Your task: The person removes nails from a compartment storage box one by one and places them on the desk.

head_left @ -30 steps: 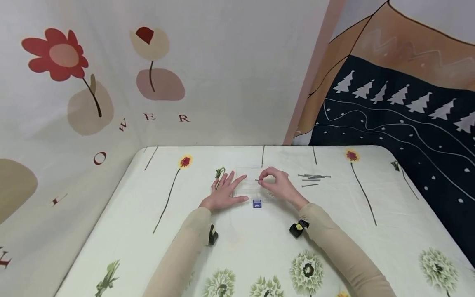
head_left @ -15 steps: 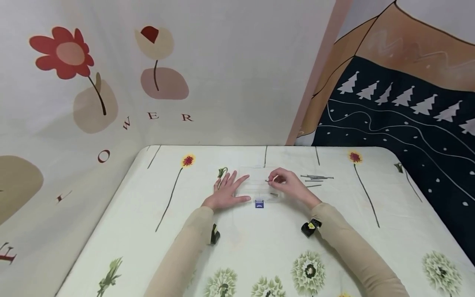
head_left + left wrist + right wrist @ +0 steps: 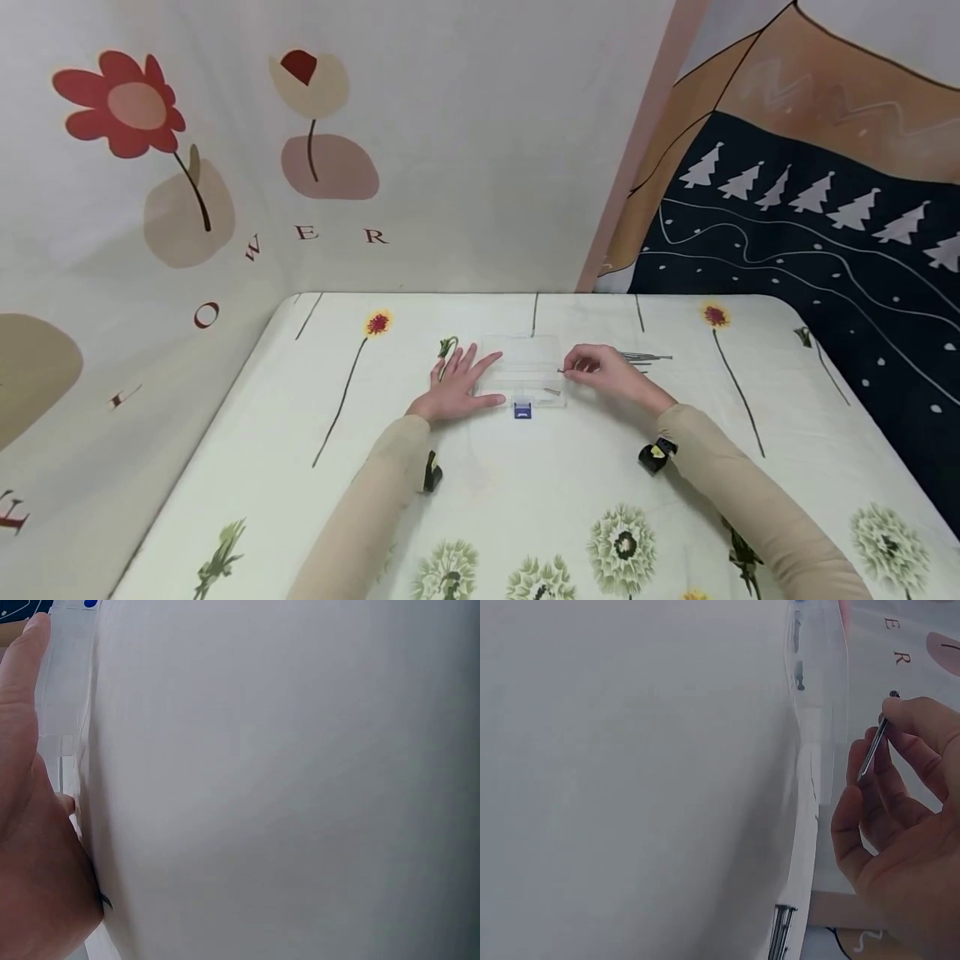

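A clear plastic box (image 3: pixel 521 346) with a blue latch (image 3: pixel 522 410) lies at the middle of the table. My left hand (image 3: pixel 453 392) rests with spread fingers at the box's left side; the left wrist view has only part of this hand (image 3: pixel 30 802). Beside the box's right edge, my right hand (image 3: pixel 603 371) pinches a nail between thumb and fingers. In the right wrist view the nail (image 3: pixel 874 750) slants, its head beyond the fingertips. Another small nail (image 3: pixel 552 392) lies in the box's front right part; the right wrist view has dark nails (image 3: pixel 800 675) through the clear wall.
More loose nails (image 3: pixel 647 357) lie on the table right of the box, partly hidden behind my right hand. A flower-printed white cloth (image 3: pixel 465 517) covers the table. Printed curtains (image 3: pixel 465 150) stand behind the table's back edge.
My right hand has moved right, from over the box to just past its right edge, still pinching the nail. The left hand and the box have stayed in place.
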`<state>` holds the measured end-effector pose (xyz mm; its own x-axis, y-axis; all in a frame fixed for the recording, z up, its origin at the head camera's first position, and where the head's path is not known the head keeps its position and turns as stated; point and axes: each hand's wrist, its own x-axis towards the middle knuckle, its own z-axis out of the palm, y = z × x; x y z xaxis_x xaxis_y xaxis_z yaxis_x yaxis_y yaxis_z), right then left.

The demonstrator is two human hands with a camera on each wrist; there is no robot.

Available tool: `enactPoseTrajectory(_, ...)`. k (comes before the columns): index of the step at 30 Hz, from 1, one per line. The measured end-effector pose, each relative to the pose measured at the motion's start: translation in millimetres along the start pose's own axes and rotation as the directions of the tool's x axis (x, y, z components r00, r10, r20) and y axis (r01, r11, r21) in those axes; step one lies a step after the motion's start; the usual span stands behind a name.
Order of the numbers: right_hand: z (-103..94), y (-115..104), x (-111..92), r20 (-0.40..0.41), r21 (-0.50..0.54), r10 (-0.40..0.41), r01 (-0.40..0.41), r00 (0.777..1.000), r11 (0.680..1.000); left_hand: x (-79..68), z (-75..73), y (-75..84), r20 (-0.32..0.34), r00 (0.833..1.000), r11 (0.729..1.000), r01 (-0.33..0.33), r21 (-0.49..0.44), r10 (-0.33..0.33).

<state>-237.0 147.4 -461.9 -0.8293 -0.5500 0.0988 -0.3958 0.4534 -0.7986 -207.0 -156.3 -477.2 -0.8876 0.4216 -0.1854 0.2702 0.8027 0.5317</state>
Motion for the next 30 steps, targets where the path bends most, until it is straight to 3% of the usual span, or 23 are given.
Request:
enactPoseTrajectory(11,-14.3,14,-15,-0.001,0.019,0.009,-0.009,1.000,1.000,-0.1,0.4,1.2,0.003,1.000,1.000,0.007,0.004,-0.007)
enactPoseTrajectory(23,-34.9,22,-30,-0.080,0.010,0.099,-0.098,0.992,0.995,1.4,1.4,0.4,0.014,1.000,1.000,0.017,0.015,-0.017)
enactPoseTrajectory(30,-49.7,36,-36,-0.122,0.007,0.110,-0.109,0.986,0.994,1.9,1.5,-0.2,0.019,1.000,0.999,0.022,0.025,-0.023)
